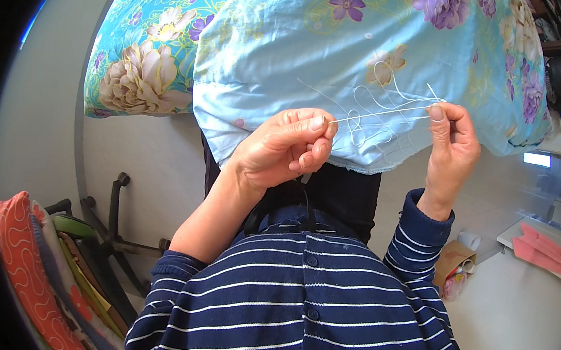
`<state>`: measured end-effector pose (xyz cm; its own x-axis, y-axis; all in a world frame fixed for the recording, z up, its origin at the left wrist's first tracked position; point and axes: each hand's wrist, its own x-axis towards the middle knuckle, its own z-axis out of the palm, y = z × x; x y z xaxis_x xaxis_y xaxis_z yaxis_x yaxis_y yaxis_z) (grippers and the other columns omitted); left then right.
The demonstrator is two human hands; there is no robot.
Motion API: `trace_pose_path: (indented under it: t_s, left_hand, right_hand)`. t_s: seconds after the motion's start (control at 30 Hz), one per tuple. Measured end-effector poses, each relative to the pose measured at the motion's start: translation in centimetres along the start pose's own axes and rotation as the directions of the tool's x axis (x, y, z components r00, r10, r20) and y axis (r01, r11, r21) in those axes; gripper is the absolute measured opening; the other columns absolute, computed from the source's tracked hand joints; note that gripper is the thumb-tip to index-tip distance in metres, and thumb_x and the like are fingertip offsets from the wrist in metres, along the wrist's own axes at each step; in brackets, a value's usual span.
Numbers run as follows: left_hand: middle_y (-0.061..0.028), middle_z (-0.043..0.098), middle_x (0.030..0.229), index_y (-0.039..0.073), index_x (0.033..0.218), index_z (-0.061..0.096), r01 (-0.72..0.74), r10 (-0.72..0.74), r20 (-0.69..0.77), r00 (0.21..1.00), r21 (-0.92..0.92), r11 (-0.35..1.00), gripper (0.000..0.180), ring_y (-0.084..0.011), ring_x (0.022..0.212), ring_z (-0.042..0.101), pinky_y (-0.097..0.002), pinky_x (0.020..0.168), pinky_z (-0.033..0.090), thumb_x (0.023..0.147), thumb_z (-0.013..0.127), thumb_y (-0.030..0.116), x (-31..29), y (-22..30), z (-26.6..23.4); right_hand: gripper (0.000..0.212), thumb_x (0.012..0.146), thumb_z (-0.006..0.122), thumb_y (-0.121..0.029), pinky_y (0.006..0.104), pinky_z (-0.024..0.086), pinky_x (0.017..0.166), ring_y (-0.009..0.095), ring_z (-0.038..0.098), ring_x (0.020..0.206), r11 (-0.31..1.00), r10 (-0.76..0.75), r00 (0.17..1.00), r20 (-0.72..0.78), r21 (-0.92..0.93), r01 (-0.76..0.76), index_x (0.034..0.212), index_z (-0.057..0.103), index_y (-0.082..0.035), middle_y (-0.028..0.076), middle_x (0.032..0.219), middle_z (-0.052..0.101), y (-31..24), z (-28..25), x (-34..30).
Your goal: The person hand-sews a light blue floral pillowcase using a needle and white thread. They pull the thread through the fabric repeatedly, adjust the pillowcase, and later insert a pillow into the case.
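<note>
A white thread (pixel 393 110) stretches between my two hands, with loose loops of it lying over the light blue floral fabric (pixel 270 61). My left hand (pixel 290 141) pinches one end between thumb and forefinger, its other fingers curled. Farther right, my right hand (pixel 452 140) pinches the thread too, thumb against forefinger. A short straight white piece sticks up just beyond the right fingertips; whether it is a needle or a thread end, I cannot tell. The fabric spreads in front of me and hangs over the near edge, beneath both hands.
Brighter turquoise floral fabric (pixel 147 63) lies at the far left. A chair base (pixel 113 220) and stacked patterned cushions (pixel 30 253) stand at lower left. On the right are a white table with folded pink cloth (pixel 544 250) and a brown paper bag (pixel 451 263) on the floor.
</note>
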<state>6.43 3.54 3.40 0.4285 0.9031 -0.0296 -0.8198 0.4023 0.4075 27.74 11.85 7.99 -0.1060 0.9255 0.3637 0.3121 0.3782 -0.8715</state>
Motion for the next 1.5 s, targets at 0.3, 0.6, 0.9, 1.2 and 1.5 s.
trace_pose_path:
  t_s: [0.3, 0.6, 0.9, 1.2, 1.5]
  left_hand:
    - [-0.0083, 0.053, 0.106, 0.007, 0.094, 0.059, -0.029, 0.034, 0.027, 0.999, -0.154, 0.988, 0.022, -0.0096, 0.071, 0.040, -0.0179, 0.051, 0.034, 0.094, 0.051, 0.027, -0.1, -0.8, 0.2]
    - [-0.0014, 0.050, 0.113, 0.010, 0.095, 0.063, -0.110, 0.111, -0.007, 0.994, -0.204, 0.973, 0.021, -0.0110, 0.090, 0.043, -0.0215, 0.071, 0.040, 0.093, 0.053, 0.028, 0.1, -1.5, 0.3]
    - [-0.0006, 0.058, 0.087, 0.004, 0.095, 0.066, -0.497, 0.796, -0.252, 0.550, 0.667, 0.555, 0.013, -0.0109, 0.069, 0.053, -0.0222, 0.059, 0.043, 0.084, 0.064, 0.009, 7.0, -0.1, 1.5]
    - [-0.0052, 0.058, 0.085, 0.005, 0.085, 0.065, -0.281, 0.316, 0.714, 0.625, 0.583, -0.762, 0.023, -0.0218, 0.072, 0.058, -0.0297, 0.061, 0.047, 0.063, 0.071, 0.000, 5.5, -0.4, 1.9]
    - [-0.0026, 0.057, 0.074, 0.007, 0.073, 0.067, -0.144, 0.567, 0.451, 0.690, 0.852, -0.503, 0.014, -0.0173, 0.066, 0.055, -0.0284, 0.057, 0.043, 0.063, 0.076, 0.005, 3.7, -1.3, 2.4]
  right_hand:
    - [0.016, 0.085, 0.067, -0.018, 0.0156, 0.030, 0.053, 0.001, 0.038, 0.059, 1.000, 0.015, 0.993, -0.119, -0.014, -0.017, 0.082, 0.063, -0.003, -0.008, 0.068, 0.051, 1.6, -1.5, 0.7]
    - [0.016, 0.085, 0.066, -0.017, 0.0173, 0.033, 0.055, 0.001, 0.040, 0.061, 0.997, 0.043, 0.994, -0.102, -0.059, -0.049, 0.083, 0.062, -0.002, -0.006, 0.070, 0.054, 1.9, -1.9, 0.2]
    - [0.011, 0.071, 0.070, -0.009, 0.0336, 0.047, 0.063, 0.025, 0.057, 0.073, 0.820, -0.410, 0.807, 0.426, -0.216, 0.530, 0.074, 0.059, -0.010, 0.005, 0.068, 0.051, -1.6, 0.5, -5.6]
    - [0.008, 0.083, 0.062, -0.006, 0.0265, 0.043, 0.071, 0.017, 0.053, 0.075, 0.975, -0.215, 0.975, 0.052, 0.071, 0.211, 0.081, 0.057, -0.001, 0.011, 0.084, 0.055, -3.4, -4.7, -3.1]
    - [0.012, 0.086, 0.063, -0.010, 0.0230, 0.040, 0.074, 0.011, 0.049, 0.077, 0.957, -0.175, 0.984, 0.038, 0.243, 0.160, 0.084, 0.056, 0.000, 0.007, 0.083, 0.055, -1.8, -4.2, -3.3]
